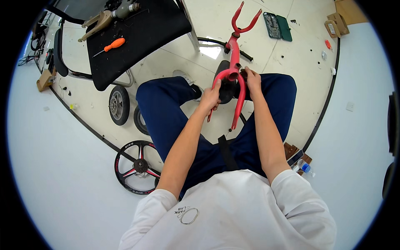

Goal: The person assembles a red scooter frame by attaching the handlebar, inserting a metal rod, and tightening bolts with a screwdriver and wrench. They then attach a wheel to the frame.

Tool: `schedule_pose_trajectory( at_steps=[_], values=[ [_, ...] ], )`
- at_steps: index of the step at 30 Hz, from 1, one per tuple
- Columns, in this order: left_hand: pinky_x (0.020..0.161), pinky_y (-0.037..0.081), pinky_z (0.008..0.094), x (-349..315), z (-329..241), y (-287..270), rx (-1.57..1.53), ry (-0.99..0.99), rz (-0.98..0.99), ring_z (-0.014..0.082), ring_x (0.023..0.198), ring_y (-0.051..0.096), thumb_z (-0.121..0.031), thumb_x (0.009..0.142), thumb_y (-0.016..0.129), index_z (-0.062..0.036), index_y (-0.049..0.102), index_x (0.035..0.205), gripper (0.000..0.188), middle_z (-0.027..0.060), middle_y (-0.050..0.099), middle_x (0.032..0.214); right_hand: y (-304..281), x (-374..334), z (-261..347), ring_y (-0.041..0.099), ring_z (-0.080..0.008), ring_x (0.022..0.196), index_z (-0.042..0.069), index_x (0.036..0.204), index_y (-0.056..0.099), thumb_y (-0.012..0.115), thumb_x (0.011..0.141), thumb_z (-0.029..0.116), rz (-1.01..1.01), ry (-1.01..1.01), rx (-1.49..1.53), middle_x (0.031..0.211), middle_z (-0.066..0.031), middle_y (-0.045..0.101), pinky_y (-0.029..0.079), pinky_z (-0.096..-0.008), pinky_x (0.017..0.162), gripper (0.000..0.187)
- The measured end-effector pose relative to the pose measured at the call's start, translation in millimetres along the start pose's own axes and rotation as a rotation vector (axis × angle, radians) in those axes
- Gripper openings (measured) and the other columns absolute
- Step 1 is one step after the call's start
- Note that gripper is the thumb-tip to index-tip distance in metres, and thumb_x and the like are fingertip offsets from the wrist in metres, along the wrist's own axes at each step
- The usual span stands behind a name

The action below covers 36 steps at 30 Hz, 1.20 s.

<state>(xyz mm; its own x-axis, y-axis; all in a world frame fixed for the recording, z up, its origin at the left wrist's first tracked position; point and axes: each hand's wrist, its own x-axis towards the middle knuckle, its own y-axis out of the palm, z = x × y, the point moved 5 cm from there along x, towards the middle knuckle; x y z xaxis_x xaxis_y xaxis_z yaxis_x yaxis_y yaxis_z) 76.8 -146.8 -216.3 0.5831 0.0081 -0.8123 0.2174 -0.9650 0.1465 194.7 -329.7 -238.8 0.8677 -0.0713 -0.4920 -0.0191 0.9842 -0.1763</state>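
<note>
Between my knees stands a red bicycle frame [234, 55] with a two-pronged end pointing away from me and two more prongs reaching back toward my lap. My left hand [210, 100] is closed around its left near prong. At the frame's right side, close to the tube joint, my right hand [252, 81] has its fingers closed against a small dark part, too hidden to name. Beneath the frame is a rounded black object [227, 92], partly covered by it. A dark bar with a black grip [246, 56] passes under the frame's middle.
At the left, a black chair seat [141, 41] carries an orange screwdriver [115, 44] and a beige fork-shaped part [98, 25]. Small wheels [119, 105] and a spoked wheel with a sprocket [141, 166] are nearby. A green tool case [284, 28] lies open beyond; cardboard boxes [336, 25] sit far right.
</note>
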Motion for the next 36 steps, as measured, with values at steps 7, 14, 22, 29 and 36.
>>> schedule_pose_trajectory(
  at_steps=[7,14,22,29,36],
  values=[
    [0.038,0.031,0.0264,-1.9,-29.4,4.6,-0.138,-0.039,0.084,0.0100,0.042,0.034,-0.064,0.091,0.052,-0.0080,0.043,0.075,0.058,0.0039,0.044,0.060,4.3,-7.6,-60.8,0.064,-0.0228,0.073,0.002,0.096,0.066,0.059,0.093,0.037,0.188,0.471,0.289,0.080,-0.0091,0.066,0.053,-0.0377,0.072,0.035],
    [0.037,0.024,0.0185,-14.1,-83.2,22.5,-0.258,-0.098,0.219,0.0032,0.042,0.034,-0.046,0.096,0.057,-0.0128,0.039,0.079,0.041,-0.0048,0.038,0.059,33.7,-26.0,-55.1,0.058,-0.0288,0.113,0.008,0.131,0.049,0.069,0.083,0.043,0.322,0.441,0.305,0.123,-0.0129,0.059,0.046,-0.0555,0.094,0.063],
    [0.033,0.026,0.0146,-17.0,-142.3,52.9,-0.341,-0.149,0.344,0.0007,0.047,0.039,-0.014,0.098,0.051,-0.0104,0.041,0.091,0.013,-0.0041,0.042,0.061,40.3,-15.8,-48.9,0.069,-0.0276,0.090,-0.007,0.127,0.045,0.066,0.085,0.017,0.289,0.270,0.505,0.107,-0.0172,0.064,0.058,-0.0419,0.082,0.053],
    [0.032,0.028,0.0137,-18.2,-171.0,63.7,-0.405,-0.157,0.338,0.0006,0.047,0.039,-0.013,0.098,0.051,-0.0092,0.043,0.090,0.012,-0.0031,0.044,0.063,35.7,-3.0,-32.9,0.069,-0.0235,0.084,-0.005,0.118,0.056,0.065,0.085,0.014,0.257,0.171,0.485,0.100,-0.0147,0.068,0.056,-0.0321,0.077,0.038],
    [0.031,0.026,0.0144,-9.4,-182.6,89.8,-0.374,-0.158,0.280,0.0011,0.048,0.039,-0.012,0.098,0.051,-0.0095,0.043,0.088,0.013,-0.0032,0.044,0.063,37.9,16.4,-63.3,0.067,-0.0201,0.084,-0.005,0.113,0.060,0.061,0.089,0.014,-0.081,-0.094,0.106,0.099,-0.0118,0.069,0.052,-0.0307,0.076,0.031]
  ],
)
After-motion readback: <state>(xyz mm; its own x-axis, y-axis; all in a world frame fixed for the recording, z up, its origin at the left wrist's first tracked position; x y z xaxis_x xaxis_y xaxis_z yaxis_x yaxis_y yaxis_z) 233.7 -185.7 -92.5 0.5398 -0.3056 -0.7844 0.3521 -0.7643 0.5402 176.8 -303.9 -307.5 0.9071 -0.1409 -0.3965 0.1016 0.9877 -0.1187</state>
